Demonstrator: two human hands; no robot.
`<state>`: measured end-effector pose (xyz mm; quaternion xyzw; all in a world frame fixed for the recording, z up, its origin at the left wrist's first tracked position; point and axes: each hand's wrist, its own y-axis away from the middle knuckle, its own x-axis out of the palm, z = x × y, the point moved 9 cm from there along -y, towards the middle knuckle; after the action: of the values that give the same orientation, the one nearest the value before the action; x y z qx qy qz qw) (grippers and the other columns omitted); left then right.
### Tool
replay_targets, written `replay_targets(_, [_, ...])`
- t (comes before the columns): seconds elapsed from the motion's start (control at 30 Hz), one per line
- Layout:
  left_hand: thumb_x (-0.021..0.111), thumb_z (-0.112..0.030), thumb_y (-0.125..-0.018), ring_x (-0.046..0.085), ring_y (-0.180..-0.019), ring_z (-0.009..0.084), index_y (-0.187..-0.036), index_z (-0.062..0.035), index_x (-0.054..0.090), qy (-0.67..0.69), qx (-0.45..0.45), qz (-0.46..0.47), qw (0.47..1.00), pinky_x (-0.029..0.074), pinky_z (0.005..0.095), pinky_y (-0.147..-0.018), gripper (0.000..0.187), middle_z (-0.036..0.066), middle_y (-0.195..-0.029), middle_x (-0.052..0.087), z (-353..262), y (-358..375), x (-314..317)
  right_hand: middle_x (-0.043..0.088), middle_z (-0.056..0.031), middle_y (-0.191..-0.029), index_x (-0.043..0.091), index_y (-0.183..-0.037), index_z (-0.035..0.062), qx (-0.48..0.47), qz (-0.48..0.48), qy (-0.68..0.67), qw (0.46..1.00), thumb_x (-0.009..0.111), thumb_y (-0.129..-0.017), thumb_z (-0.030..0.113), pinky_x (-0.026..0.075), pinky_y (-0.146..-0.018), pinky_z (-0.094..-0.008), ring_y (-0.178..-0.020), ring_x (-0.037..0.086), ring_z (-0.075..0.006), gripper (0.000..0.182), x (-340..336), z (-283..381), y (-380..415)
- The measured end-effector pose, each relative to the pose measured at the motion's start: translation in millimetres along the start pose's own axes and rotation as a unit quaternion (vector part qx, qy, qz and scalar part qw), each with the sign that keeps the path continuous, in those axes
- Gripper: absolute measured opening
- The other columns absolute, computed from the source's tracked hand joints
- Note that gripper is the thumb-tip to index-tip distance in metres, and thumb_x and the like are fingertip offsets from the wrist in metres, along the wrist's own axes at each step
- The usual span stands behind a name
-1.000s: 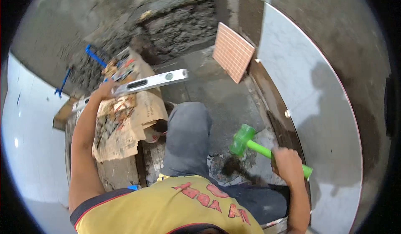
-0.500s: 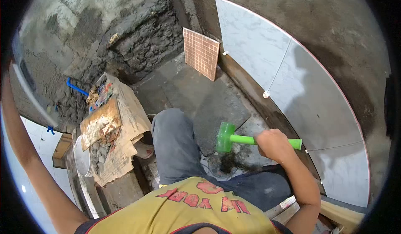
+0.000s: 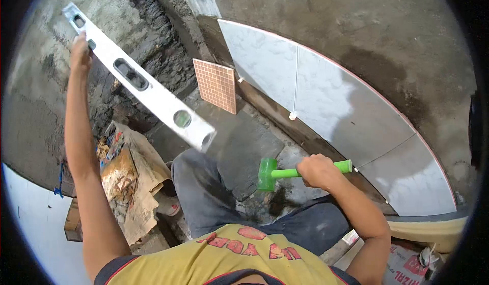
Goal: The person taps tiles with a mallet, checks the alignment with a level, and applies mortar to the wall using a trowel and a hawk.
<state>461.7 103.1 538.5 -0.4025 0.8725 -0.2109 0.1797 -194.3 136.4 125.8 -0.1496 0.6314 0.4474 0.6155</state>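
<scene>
My left hand (image 3: 80, 53), raised at the upper left, is closed around a white spirit level (image 3: 158, 97) near its far end. The level slants down to the right, its near end hanging above my knee. A round green vial shows close to that end. My right hand (image 3: 320, 171) grips the handle of a green rubber mallet (image 3: 267, 174), whose head points left over the floor. Right of the mallet, a row of white marbled wall tiles (image 3: 326, 94) runs along the wall. Thin joints part them, with small white pieces at their lower edge.
A brown grid-patterned tile (image 3: 216, 85) leans at the back corner. On my left, torn brown paper (image 3: 140, 168) lies with a dusty board (image 3: 119, 173) and rubble. The wall at the back left is rough cement (image 3: 168, 30). A printed sack (image 3: 405, 264) lies at the lower right.
My left hand has swung the spirit level from the far left edge up and inward, into full view. The mallet has shifted slightly left, still in my right hand. The camera view has turned.
</scene>
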Motion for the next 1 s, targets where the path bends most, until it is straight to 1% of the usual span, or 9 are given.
replay_targets(0.23, [0.047, -0.029, -0.110, 0.068, -0.112, 0.0337, -0.159, -0.0088, 0.035, 0.191, -0.069, 0.137, 0.969, 0.059, 0.0459, -0.093, 0.054, 0.025, -0.130, 0.066, 19.2, 98.1, 59.3, 0.075, -0.0203, -0.096, 0.078, -0.091, 0.0027, 0.032, -0.012, -0.020, 0.999, 0.079, -0.072, 0.011, 0.060, -0.082, -0.0475, -0.095, 0.074, -0.0376, 0.021, -2.9, -13.7, -8.1])
replay_targets(0.33, [0.049, -0.031, -0.107, 0.051, -0.140, 0.0393, -0.159, -0.0021, 0.034, 0.432, -0.072, 0.320, 0.840, 0.048, 0.0618, -0.106, 0.062, 0.025, -0.149, 0.054, -2.4, 210.9, 91.3, 0.076, -0.0183, -0.104, 0.077, -0.097, 0.0031, 0.019, -0.001, -0.005, 1.000, 0.074, -0.081, 0.009, 0.061, -0.085, -0.0459, -0.100, 0.074, -0.0346, 0.017, -4.0, -13.1, -11.5])
replay_targets(0.4, [0.061, -0.033, -0.101, 0.055, -0.137, 0.0363, -0.159, -0.0122, 0.039, 0.295, -0.038, 0.326, 0.897, 0.049, 0.0545, -0.104, 0.066, 0.020, -0.148, 0.057, 23.3, 244.5, 95.1, 0.076, -0.0178, -0.103, 0.078, -0.097, 0.0037, 0.019, 0.010, -0.002, 1.000, 0.073, -0.081, 0.009, 0.061, -0.085, -0.0451, -0.099, 0.075, -0.0340, 0.017, -3.1, -13.3, -14.1])
replay_targets(0.47, [0.068, -0.028, -0.097, 0.061, -0.129, 0.0288, -0.155, -0.0138, 0.047, 0.042, -0.053, 0.241, 0.968, 0.050, 0.0440, -0.103, 0.064, 0.013, -0.139, 0.063, 68.1, 253.7, 76.7, 0.076, -0.0185, -0.100, 0.078, -0.095, 0.0032, 0.006, 0.006, -0.003, 1.000, 0.075, -0.078, 0.010, 0.061, -0.083, -0.0459, -0.096, 0.075, -0.0352, 0.018, -0.5, -12.7, -18.0])
replay_targets(0.53, [0.073, -0.026, -0.095, 0.064, -0.120, 0.0224, -0.145, -0.0131, 0.057, -0.231, -0.083, 0.229, 0.942, 0.051, 0.0374, -0.100, 0.054, 0.008, -0.132, 0.065, 94.5, 271.0, 58.2, 0.075, -0.0204, -0.096, 0.077, -0.091, 0.0017, -0.019, -0.010, -0.008, 1.000, 0.081, -0.071, 0.012, 0.061, -0.080, -0.0482, -0.091, 0.075, -0.0383, 0.023, 4.2, -10.0, -19.7])
replay_targets(0.67, [0.074, -0.029, -0.096, 0.065, -0.114, 0.0224, -0.133, -0.0021, 0.061, 0.008, -0.082, 0.063, 0.995, 0.051, 0.0411, -0.100, 0.048, 0.011, -0.123, 0.068, 117.9, 264.9, 51.4, 0.075, -0.0199, -0.092, 0.076, -0.085, 0.0028, -0.030, -0.010, -0.030, 0.999, 0.078, -0.073, 0.010, 0.061, -0.079, -0.0472, -0.089, 0.075, -0.0387, 0.015, 0.3, -2.5, -11.0])
replay_targets(0.8, [0.066, -0.026, -0.101, 0.068, -0.109, 0.0286, -0.131, 0.0030, 0.061, 0.137, -0.047, 0.084, 0.986, 0.057, 0.0428, -0.094, 0.042, 0.015, -0.121, 0.069, 50.1, 253.7, 92.1, 0.076, -0.0184, -0.090, 0.078, -0.086, 0.0047, -0.035, -0.032, -0.011, 0.999, 0.064, -0.087, 0.008, 0.061, -0.078, -0.0446, -0.088, 0.076, -0.0341, 0.015, -6.5, 10.9, 0.8])
replay_targets(0.9, [0.066, -0.021, -0.101, 0.071, -0.098, 0.0301, -0.116, -0.0002, 0.065, 0.261, -0.043, -0.128, 0.956, 0.060, 0.0466, -0.091, 0.026, 0.017, -0.110, 0.071, 64.2, 222.6, 43.6, 0.075, -0.0193, -0.086, 0.077, -0.083, 0.0041, -0.056, -0.023, -0.037, 0.997, 0.065, -0.086, 0.010, 0.061, -0.075, -0.0452, -0.086, 0.076, -0.0350, 0.013, -4.0, 23.7, 15.1])
replay_targets(1.0, [0.061, -0.028, -0.105, 0.070, -0.092, 0.0298, -0.119, -0.0025, 0.053, 0.290, -0.042, -0.060, 0.954, 0.062, 0.0438, -0.081, 0.030, 0.017, -0.103, 0.069, 94.1, 213.7, 48.0, 0.074, -0.0190, -0.082, 0.074, -0.080, 0.0030, -0.015, -0.040, -0.091, 0.995, 0.065, -0.084, 0.012, 0.060, -0.071, -0.0460, -0.081, 0.075, -0.0362, 0.013, -5.5, 36.1, 23.1])
